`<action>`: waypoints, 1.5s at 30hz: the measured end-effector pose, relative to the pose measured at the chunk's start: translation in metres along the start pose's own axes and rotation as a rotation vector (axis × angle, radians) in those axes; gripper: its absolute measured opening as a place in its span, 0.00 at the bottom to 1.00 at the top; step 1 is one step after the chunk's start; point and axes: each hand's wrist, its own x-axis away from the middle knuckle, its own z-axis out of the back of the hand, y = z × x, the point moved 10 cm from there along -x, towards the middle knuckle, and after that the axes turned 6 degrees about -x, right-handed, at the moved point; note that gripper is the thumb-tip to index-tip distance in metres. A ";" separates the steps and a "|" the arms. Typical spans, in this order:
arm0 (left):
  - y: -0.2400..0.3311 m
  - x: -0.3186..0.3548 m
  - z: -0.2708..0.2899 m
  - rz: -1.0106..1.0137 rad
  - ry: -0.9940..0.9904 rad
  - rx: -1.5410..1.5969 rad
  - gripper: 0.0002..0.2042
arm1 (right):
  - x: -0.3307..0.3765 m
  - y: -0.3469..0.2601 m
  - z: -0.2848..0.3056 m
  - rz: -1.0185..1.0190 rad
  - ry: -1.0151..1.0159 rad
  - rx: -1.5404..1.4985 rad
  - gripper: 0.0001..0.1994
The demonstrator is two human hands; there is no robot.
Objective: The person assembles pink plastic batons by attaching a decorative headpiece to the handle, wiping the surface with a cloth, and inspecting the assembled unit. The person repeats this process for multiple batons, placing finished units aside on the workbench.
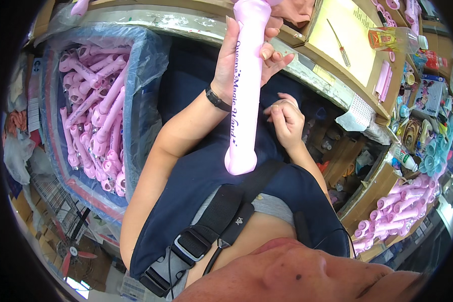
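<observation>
My left hand [249,63], with a black band on its wrist, holds a pink plastic toy wand [245,95]. The wand stands long in front of my dark blue apron, its printed side turned up and its rounded end toward my chest. Its upper end runs out of the picture. My thumb lies along one side and my fingers come round from behind, the outer ones loosely bent. Lower and to the right, my right hand [288,121] is curled closed near the bench edge, apart from the wand. What its fingers hold, if anything, is hidden.
A blue crate [136,108] lined with clear plastic stands at the left, filled with several pink wand parts [98,108]. On the wooden bench lie a screwdriver [343,54], a yellow sheet [332,30] and a clear bottle [395,40]. More pink parts [400,209] are piled at right.
</observation>
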 end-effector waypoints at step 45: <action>-0.003 0.056 -0.021 0.089 0.370 -0.234 0.16 | -0.007 -0.081 -0.032 0.115 -0.436 -0.561 0.13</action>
